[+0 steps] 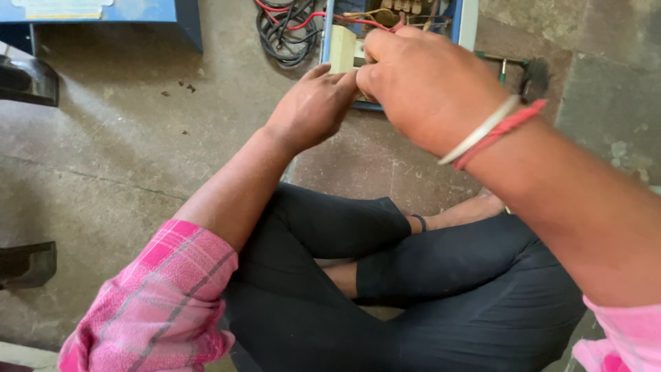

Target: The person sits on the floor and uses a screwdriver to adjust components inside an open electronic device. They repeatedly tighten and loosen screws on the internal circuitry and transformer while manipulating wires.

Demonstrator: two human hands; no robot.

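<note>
I sit cross-legged on a stone floor, looking down at my hands. An opened blue electrical unit [463, 21] lies in front of me, with a cream block [342, 48] and red wires [358, 22] inside. My left hand [313, 107] reaches to its near edge, fingers curled against the cream block. My right hand [427, 86] is raised over the unit, fingers pinched together near a red wire; what it grips is hidden. A white bangle and red thread [492, 131] circle my right wrist.
A coil of black and red cable [286, 31] lies left of the unit. A blue box [103, 14] stands at the top left. A hammer-like tool [530, 69] lies right of the unit. Dark objects [27, 79] sit at the left edge.
</note>
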